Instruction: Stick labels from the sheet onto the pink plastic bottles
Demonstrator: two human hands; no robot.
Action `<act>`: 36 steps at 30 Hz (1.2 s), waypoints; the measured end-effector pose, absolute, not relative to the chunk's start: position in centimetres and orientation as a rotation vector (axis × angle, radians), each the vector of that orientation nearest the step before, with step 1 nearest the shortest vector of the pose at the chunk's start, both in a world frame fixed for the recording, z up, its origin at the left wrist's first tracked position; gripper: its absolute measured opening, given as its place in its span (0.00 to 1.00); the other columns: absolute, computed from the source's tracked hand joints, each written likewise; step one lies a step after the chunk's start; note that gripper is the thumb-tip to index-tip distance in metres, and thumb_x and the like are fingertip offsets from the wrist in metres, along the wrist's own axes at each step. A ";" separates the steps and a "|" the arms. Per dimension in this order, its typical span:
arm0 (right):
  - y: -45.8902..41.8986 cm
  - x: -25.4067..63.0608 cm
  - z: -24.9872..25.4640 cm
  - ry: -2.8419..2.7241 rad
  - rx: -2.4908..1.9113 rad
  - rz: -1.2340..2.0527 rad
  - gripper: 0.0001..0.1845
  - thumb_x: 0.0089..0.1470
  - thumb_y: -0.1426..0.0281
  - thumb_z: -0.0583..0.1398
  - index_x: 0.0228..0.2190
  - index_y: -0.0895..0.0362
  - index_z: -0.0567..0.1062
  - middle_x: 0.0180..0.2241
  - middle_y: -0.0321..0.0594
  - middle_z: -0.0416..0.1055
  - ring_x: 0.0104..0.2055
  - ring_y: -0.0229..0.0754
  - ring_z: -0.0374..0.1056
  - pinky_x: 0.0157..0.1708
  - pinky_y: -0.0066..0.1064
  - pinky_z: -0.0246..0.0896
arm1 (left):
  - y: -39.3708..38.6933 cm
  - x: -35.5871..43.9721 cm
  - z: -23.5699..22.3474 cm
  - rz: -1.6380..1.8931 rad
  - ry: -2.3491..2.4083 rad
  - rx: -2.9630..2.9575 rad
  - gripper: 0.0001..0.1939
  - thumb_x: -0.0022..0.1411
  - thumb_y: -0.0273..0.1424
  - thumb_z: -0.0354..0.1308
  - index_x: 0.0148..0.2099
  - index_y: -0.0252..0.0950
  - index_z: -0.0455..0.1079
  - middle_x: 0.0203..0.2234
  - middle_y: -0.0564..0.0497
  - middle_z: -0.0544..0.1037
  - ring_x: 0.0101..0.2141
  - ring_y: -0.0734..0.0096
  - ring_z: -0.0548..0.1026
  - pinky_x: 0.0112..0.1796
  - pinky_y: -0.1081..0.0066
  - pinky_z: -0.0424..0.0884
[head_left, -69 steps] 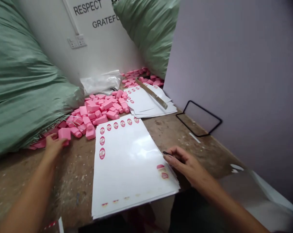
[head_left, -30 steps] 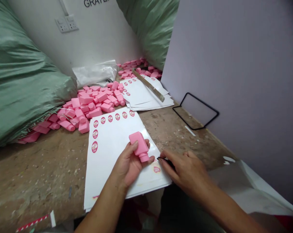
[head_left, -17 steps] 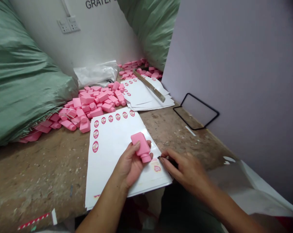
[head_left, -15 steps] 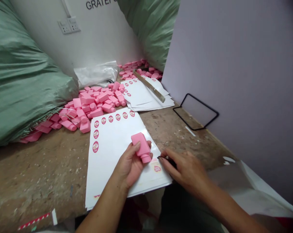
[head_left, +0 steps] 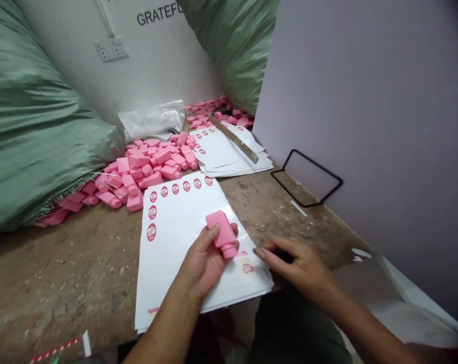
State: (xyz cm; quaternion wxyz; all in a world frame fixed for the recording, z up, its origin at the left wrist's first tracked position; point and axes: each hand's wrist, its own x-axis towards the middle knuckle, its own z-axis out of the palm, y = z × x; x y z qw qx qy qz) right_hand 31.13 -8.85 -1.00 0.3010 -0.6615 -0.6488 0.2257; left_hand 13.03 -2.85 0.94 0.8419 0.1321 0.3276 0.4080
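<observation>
A: Head view: left hand?
B: Left hand (head_left: 206, 265), fingers cupped beneath, thumb on top, gripping one pink square-shouldered bottle (head_left: 222, 232), neck towards near right, above the near stack of label sheets (head_left: 168, 258).
A: Right hand?
B: Right hand (head_left: 299, 260), just beside the stack's right edge; thumb and forefinger drawn together, blurred; cannot tell what they pinch.
A: Surroundings?
B: Far left, one heap of pink bottles (head_left: 151, 169) beside a green sack (head_left: 43, 121). Far, a second stack of label sheets (head_left: 214, 155), brown bar (head_left: 235, 140) lying across. Right, one black wire frame (head_left: 318, 165).
</observation>
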 end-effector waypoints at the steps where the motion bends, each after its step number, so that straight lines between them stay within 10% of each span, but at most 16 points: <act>1: -8.9 31.4 -0.9 -1.651 -1.737 0.674 0.20 0.57 0.56 0.53 0.21 0.54 0.68 0.20 0.34 0.68 0.24 0.40 0.63 0.25 0.30 0.53 | -2.8 13.0 0.9 0.861 0.695 0.283 0.12 0.61 0.27 0.57 0.48 0.30 0.66 0.40 0.39 0.77 0.41 0.62 0.76 0.42 0.64 0.74; 24: -7.8 30.9 -2.0 -2.217 -1.515 -0.105 0.14 0.61 0.65 0.53 0.25 0.55 0.67 0.21 0.33 0.72 0.19 0.36 0.55 0.32 0.35 0.42 | -2.8 13.0 0.7 0.875 0.667 0.266 0.10 0.61 0.26 0.57 0.46 0.30 0.67 0.40 0.39 0.77 0.41 0.62 0.76 0.42 0.65 0.73; 36: -10.0 30.8 0.8 -1.388 -1.540 0.846 0.17 0.51 0.57 0.58 0.19 0.53 0.63 0.17 0.31 0.58 0.19 0.36 0.56 0.19 0.28 0.49 | -3.0 13.0 0.9 0.888 0.693 0.302 0.12 0.60 0.26 0.58 0.46 0.30 0.67 0.40 0.40 0.77 0.40 0.63 0.76 0.41 0.64 0.74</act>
